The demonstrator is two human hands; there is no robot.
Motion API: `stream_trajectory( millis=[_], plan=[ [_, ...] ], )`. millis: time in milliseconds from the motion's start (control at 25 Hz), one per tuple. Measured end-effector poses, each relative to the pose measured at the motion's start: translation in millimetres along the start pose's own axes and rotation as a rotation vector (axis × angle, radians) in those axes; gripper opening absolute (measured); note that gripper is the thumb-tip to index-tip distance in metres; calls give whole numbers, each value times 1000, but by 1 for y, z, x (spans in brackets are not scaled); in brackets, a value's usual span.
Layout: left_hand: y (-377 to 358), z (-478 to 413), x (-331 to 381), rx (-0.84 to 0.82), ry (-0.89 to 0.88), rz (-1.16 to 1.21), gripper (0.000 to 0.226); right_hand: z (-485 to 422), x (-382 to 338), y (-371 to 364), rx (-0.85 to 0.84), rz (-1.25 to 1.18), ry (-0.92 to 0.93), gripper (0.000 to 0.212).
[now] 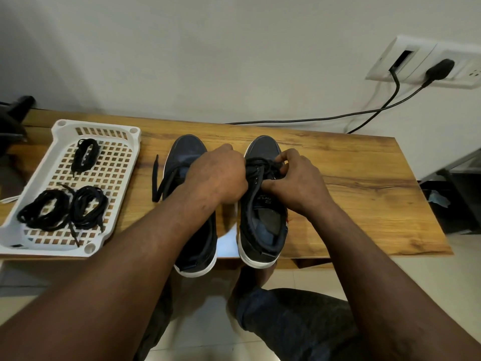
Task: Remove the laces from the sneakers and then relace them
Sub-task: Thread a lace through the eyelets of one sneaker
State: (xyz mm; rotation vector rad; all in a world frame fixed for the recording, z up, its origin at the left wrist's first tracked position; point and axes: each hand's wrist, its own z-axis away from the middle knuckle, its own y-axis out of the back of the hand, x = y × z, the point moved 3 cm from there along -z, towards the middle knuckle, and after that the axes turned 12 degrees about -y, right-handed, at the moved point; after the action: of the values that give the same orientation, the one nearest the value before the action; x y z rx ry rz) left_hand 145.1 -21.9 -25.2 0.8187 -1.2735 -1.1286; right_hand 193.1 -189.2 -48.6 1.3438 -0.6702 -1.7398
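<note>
At the centre of the frame, two dark blue sneakers stand side by side on the wooden counter (359,194), toes toward the wall. Both hands work at the right-side sneaker (260,241). The left grip (218,175) is curled tight round its black lace (260,166) at the eyelets. The right grip (294,181) pinches the same lace between thumb and forefinger. The left-side sneaker (187,149) lies partly under the left forearm, and a loose lace (160,181) trails from it onto the counter. At the left of the frame a white perforated tray (62,124) holds three bundles of black laces (63,208). At the upper right, a black plug (440,69) sits in a wall socket.
</note>
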Motion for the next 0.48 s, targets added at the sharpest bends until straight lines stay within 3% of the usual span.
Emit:
stream_trajectory(
  millis=[80,160,320,480],
  plan=[
    [3,4,-5,-167,23,-127,10,-1,1,1,-7,-4,0,58],
    [3,5,-8,-260,7,-108,12,-1,1,2,-12,-7,-1,56],
    [5,1,-3,-49,-17,224,9,-1,1,2,-6,-15,2,54],
    [1,0,3,22,-21,251,14,0,1,4,-7,-25,-7,54]
  ],
)
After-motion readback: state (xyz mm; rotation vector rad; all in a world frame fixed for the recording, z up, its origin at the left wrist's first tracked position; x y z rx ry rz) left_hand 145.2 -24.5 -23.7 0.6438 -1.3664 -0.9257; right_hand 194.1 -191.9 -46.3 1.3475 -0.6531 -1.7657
